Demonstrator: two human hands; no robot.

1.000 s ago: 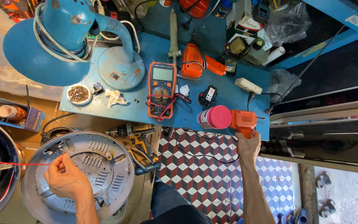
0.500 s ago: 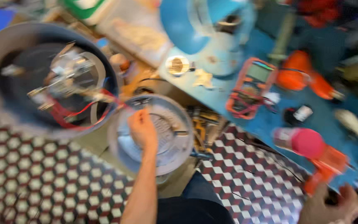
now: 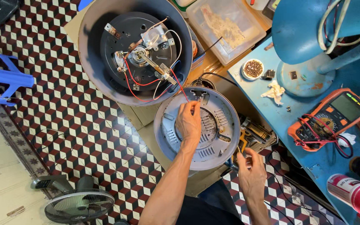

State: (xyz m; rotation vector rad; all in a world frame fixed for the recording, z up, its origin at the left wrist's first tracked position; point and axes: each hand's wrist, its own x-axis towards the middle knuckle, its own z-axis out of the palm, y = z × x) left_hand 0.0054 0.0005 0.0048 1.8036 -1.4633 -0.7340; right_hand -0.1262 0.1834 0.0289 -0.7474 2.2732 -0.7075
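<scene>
A round grey metal base plate with vent slots lies on a cardboard box. My left hand rests on it, its fingertips pinching a red wire beside the black power socket at the plate's top edge. The wire runs up into an overturned grey cooker body, whose inner plate, brackets and red and white wires are exposed. My right hand is at the plate's lower right edge, fingers curled by a pile of hand tools. Whether it grips one is unclear.
A blue workbench on the right carries a blue lamp base, an orange multimeter with leads, a small dish of screws and a pink can. A clear plastic bin is above; a small fan and blue stool stand on the checkered floor.
The view has swung left, and the cooker body is now fully in sight. My right hand left the orange drill on the bench and came to the tools by the plate. My left hand stays on the plate.
</scene>
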